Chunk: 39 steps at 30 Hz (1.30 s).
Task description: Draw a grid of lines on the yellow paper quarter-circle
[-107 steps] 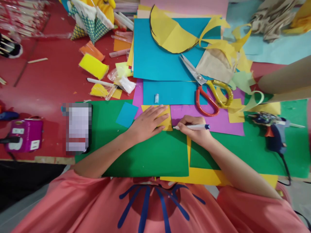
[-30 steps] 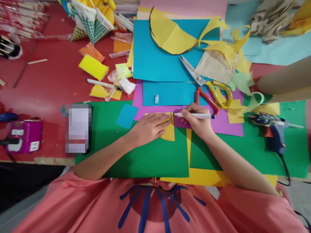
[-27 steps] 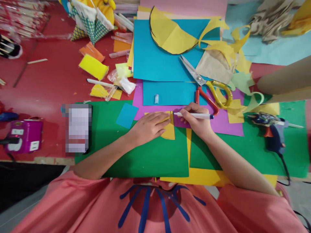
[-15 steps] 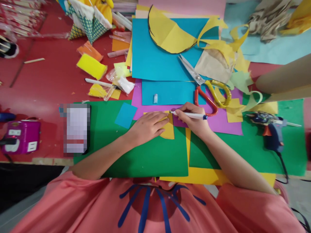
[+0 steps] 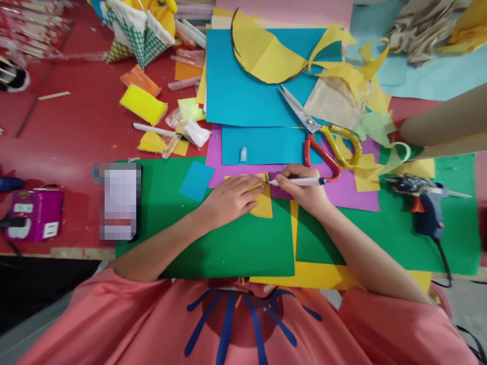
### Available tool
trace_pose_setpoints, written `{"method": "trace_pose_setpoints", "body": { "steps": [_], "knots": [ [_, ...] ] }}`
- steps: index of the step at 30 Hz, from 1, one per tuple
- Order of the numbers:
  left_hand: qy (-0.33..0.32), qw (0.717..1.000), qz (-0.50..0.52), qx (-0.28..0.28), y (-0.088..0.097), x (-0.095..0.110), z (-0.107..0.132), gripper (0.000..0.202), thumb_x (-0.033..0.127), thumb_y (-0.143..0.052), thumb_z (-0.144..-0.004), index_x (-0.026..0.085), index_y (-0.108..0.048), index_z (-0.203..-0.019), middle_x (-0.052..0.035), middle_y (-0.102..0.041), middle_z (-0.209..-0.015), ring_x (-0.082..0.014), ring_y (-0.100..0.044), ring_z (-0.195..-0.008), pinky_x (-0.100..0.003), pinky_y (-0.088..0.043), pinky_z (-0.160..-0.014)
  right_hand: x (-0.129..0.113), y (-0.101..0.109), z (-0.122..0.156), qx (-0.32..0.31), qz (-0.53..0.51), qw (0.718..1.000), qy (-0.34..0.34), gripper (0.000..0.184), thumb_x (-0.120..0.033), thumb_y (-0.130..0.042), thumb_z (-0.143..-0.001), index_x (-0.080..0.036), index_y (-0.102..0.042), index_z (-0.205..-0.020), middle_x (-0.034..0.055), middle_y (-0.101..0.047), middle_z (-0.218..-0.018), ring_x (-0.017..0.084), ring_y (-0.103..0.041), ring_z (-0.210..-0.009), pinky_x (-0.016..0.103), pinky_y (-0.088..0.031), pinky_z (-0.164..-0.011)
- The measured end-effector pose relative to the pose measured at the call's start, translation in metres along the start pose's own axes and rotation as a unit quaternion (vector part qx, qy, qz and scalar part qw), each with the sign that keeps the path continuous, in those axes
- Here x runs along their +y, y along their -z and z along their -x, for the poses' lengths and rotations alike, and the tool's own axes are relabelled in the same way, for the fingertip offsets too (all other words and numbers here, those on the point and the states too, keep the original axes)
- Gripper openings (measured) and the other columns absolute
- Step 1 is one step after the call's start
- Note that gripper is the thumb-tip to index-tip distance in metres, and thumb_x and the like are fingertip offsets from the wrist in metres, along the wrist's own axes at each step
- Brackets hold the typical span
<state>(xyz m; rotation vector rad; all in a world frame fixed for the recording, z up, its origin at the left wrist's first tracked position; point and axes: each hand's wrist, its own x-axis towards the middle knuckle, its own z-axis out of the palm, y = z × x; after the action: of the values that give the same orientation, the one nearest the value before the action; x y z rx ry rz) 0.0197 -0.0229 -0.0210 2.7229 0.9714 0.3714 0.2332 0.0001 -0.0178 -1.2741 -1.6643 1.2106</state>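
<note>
The left grip (image 5: 234,200) lies flat, its fingers stretched out and slightly parted, pressing on the yellow paper (image 5: 263,205). That paper sits beneath it on the green sheet (image 5: 228,253), its right part showing between the two grips. The right grip (image 5: 310,196) pinches the marker (image 5: 309,181) between thumb and fingers, tip pointing toward the left grip, right at the paper's side edge near the far corner. A short dark mark shows there; I can't tell from here whether the tip touches.

Just beyond the right grip lie the scissors (image 5: 312,124), blades parted, red handle almost at its knuckles. The cap (image 5: 243,154) stands out past the left grip's fingertips, on a blue sheet (image 5: 277,144). Left of that grip is a blue card (image 5: 197,180). Well to the right of the right grip, a glue gun (image 5: 429,208) rests on green paper (image 5: 456,243).
</note>
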Motion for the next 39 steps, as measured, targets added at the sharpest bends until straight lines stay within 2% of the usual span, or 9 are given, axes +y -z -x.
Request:
{"method": "trace_pose_setpoints", "body": {
  "steps": [7,13,28,34,39],
  "knots": [
    [0.014,1.000,-0.006,0.013,-0.0016,0.0010,0.0008,0.035,0.026,-0.050,-0.091,0.012,-0.054,-0.122,-0.0127,-0.058,-0.127,-0.0235,-0.053,-0.120,-0.039,-0.046,-0.099,0.0036,0.0023,0.0046,0.036,-0.074,0.996,-0.036,0.026,-0.034,-0.060,-0.081,-0.018,-0.053,-0.062,-0.0016,-0.057,-0.054,0.008,-0.048,-0.045,0.022,-0.035,-0.044],
    [0.020,1.000,-0.006,0.020,-0.0030,0.0005,0.0002,0.035,0.026,-0.048,-0.092,0.011,-0.053,-0.122,-0.0136,-0.058,-0.127,-0.0233,-0.052,-0.121,-0.039,-0.046,-0.100,0.0033,0.0000,0.0037,0.005,-0.008,1.000,-0.011,0.024,-0.034,-0.061,-0.081,-0.016,-0.056,-0.065,-0.0002,-0.058,-0.059,0.009,-0.049,-0.052,0.022,-0.037,-0.048],
    [0.014,1.000,-0.011,0.026,-0.0037,-0.0003,0.0008,0.034,0.025,-0.050,-0.090,0.011,-0.054,-0.121,-0.0133,-0.058,-0.126,-0.0240,-0.053,-0.119,-0.039,-0.047,-0.098,0.0019,0.0005,0.0022,-0.006,0.034,0.999,0.001,0.025,-0.031,-0.059,-0.080,-0.016,-0.056,-0.060,-0.0014,-0.055,-0.055,0.009,-0.046,-0.051,0.022,-0.035,-0.049],
    [0.020,1.000,0.001,0.020,-0.0039,-0.0006,0.0004,0.035,0.025,-0.049,-0.091,0.012,-0.053,-0.122,-0.0136,-0.058,-0.127,-0.0236,-0.052,-0.121,-0.039,-0.046,-0.100,-0.0013,0.0021,0.0023,-0.003,-0.026,0.999,-0.029,0.024,-0.027,-0.061,-0.077,-0.017,-0.054,-0.057,-0.0010,-0.057,-0.053,0.009,-0.047,-0.049,0.022,-0.034,-0.046],
    [0.023,0.999,-0.019,0.019,-0.0029,-0.0018,-0.0001,0.037,0.025,-0.048,-0.091,0.009,-0.051,-0.124,-0.0141,-0.056,-0.130,-0.0234,-0.051,-0.123,-0.039,-0.043,-0.104,0.0013,0.0036,0.0062,0.037,-0.073,0.996,-0.039,0.026,-0.034,-0.061,-0.080,-0.017,-0.054,-0.062,-0.0015,-0.058,-0.054,0.008,-0.048,-0.045,0.021,-0.036,-0.043]
  ]
}}
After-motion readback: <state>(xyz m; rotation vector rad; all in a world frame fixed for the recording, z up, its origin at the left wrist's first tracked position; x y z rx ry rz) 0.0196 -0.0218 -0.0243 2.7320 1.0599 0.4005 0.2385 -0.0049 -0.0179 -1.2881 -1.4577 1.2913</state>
